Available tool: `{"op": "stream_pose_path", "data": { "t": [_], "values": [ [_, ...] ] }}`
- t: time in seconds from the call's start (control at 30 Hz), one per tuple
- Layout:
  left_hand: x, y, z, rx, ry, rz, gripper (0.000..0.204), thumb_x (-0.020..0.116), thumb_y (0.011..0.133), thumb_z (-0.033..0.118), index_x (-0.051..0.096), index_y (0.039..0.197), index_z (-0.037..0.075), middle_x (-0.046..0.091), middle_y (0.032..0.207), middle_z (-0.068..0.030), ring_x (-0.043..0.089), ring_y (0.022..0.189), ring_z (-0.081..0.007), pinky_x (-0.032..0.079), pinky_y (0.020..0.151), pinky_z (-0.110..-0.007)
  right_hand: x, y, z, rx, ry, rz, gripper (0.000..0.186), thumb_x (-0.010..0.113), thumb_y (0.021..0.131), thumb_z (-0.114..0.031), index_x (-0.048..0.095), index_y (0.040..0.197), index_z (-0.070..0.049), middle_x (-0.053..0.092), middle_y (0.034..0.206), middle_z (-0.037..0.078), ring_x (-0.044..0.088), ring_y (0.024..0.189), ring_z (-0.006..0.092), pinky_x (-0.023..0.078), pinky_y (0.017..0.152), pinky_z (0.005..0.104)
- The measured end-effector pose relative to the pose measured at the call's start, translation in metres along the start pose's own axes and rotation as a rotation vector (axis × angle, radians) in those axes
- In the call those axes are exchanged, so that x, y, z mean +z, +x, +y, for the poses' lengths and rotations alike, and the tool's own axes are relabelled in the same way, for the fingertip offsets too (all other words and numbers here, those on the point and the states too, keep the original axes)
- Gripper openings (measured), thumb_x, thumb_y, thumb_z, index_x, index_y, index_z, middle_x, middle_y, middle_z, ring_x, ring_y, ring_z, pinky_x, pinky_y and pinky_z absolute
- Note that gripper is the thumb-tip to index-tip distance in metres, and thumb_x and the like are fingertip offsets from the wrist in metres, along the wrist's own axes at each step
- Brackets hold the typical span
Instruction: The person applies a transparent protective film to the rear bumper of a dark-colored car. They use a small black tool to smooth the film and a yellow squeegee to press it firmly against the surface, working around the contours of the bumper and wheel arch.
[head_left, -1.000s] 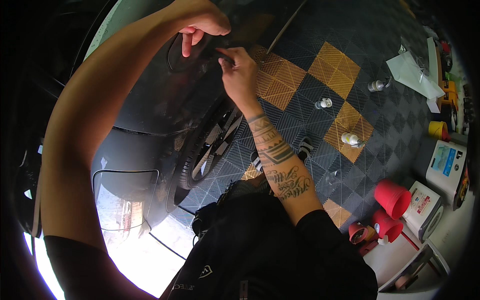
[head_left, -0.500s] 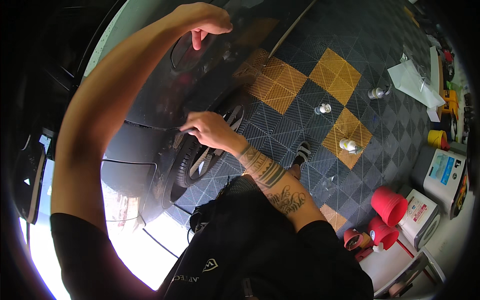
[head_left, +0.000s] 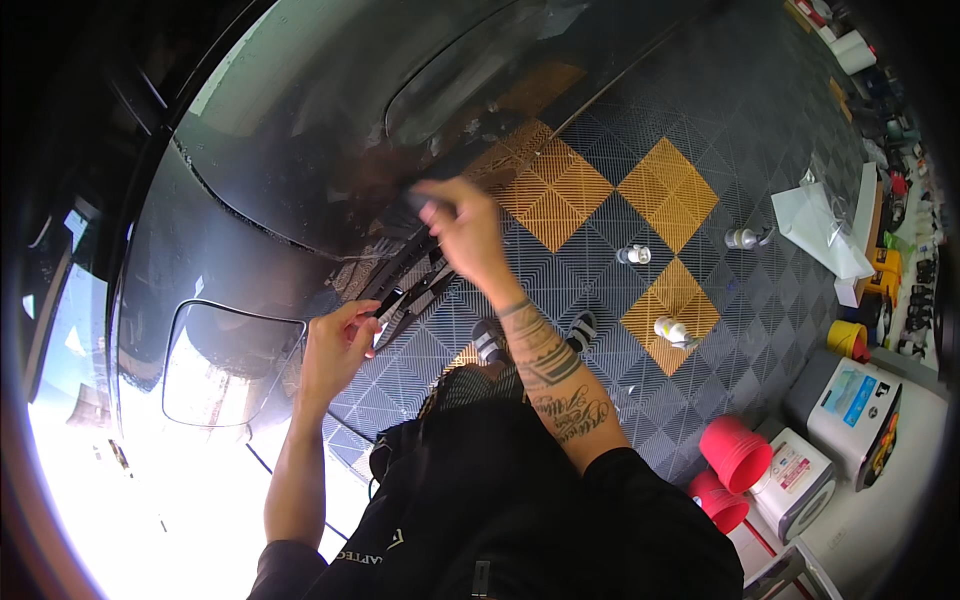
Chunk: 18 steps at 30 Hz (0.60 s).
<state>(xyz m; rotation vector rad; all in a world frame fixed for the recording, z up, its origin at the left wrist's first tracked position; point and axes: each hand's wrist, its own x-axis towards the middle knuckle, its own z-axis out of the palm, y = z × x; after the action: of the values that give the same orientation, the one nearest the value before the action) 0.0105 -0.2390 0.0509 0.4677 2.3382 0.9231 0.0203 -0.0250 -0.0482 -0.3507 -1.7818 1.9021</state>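
Observation:
In front of me is the dark, glossy side panel of a car (head_left: 330, 160), with a curved panel seam and a wheel arch. My right hand (head_left: 468, 238) is smeared by motion at the body edge above the wheel. Its fingers close round a dark, flat piece (head_left: 418, 200) whose kind I cannot make out. Lower and to the left, my left hand (head_left: 340, 345) is held near the tyre, thumb and fingers pinched on a short, black, stick-like thing (head_left: 393, 298). The wheel (head_left: 425, 280) is partly hidden behind both hands.
A squarish outlined panel (head_left: 235, 365) lies left of my left hand. Spray bottles (head_left: 672, 330) and a small bottle (head_left: 633, 255) stand on the grey and yellow tiled floor (head_left: 665, 190). Red buckets (head_left: 735, 455), pale containers (head_left: 850, 405) and a white sheet (head_left: 815, 230) line the right.
My left hand has come down from high on the panel to beside the wheel, now pinching a black thing. My right hand has moved up and right. The view has shifted.

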Motion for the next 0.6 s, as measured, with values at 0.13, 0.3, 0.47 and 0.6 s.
{"op": "stream_pose_path", "data": {
  "t": [0.13, 0.3, 0.47, 0.6],
  "values": [
    [0.014, -0.016, -0.019, -0.059, -0.170, 0.053, 0.025, 0.058, 0.092, 0.005, 0.064, 0.114, -0.005, 0.070, 0.081, -0.0101, 0.061, 0.062, -0.0089, 0.051, 0.057, -0.025, -0.012, 0.042, -0.020, -0.132, -0.279, 0.336, 0.023, 0.063, 0.083, 0.002, 0.068, 0.105, 0.000, 0.063, 0.094, 0.015, 0.063, 0.077, 0.0266, 0.050, 0.073, 0.0350],
    [0.039, -0.005, -0.006, -0.049, -0.311, 0.061, 0.024, 0.056, 0.093, 0.004, 0.064, 0.113, -0.007, 0.070, 0.083, -0.0092, 0.061, 0.067, -0.0081, 0.051, 0.060, -0.024, 0.017, -0.018, -0.020, 0.020, -0.115, -0.202, 0.021, 0.068, 0.080, 0.004, 0.071, 0.100, -0.003, 0.066, 0.095, 0.010, 0.065, 0.086, 0.0193, 0.054, 0.073, 0.0310],
    [0.078, 0.015, 0.017, -0.061, -0.442, 0.249, 0.023, 0.056, 0.093, 0.005, 0.064, 0.112, -0.007, 0.070, 0.085, -0.0091, 0.061, 0.069, -0.0084, 0.049, 0.061, -0.023, -0.041, 0.045, -0.014, -0.100, -0.203, 0.012, 0.026, 0.061, 0.086, -0.005, 0.064, 0.112, -0.003, 0.059, 0.099, 0.010, 0.061, 0.080, 0.0191, 0.054, 0.067, 0.0295],
    [0.107, 0.032, 0.023, -0.181, -0.558, 0.525, 0.021, 0.056, 0.094, 0.007, 0.065, 0.110, -0.004, 0.071, 0.090, -0.0080, 0.061, 0.073, -0.0074, 0.047, 0.058, -0.020, -0.023, 0.001, -0.006, -0.347, -0.330, -0.683, 0.016, 0.064, 0.085, -0.007, 0.068, 0.099, -0.010, 0.062, 0.086, 0.004, 0.063, 0.088, 0.0205, 0.051, 0.064, 0.0342]
  ]
}}
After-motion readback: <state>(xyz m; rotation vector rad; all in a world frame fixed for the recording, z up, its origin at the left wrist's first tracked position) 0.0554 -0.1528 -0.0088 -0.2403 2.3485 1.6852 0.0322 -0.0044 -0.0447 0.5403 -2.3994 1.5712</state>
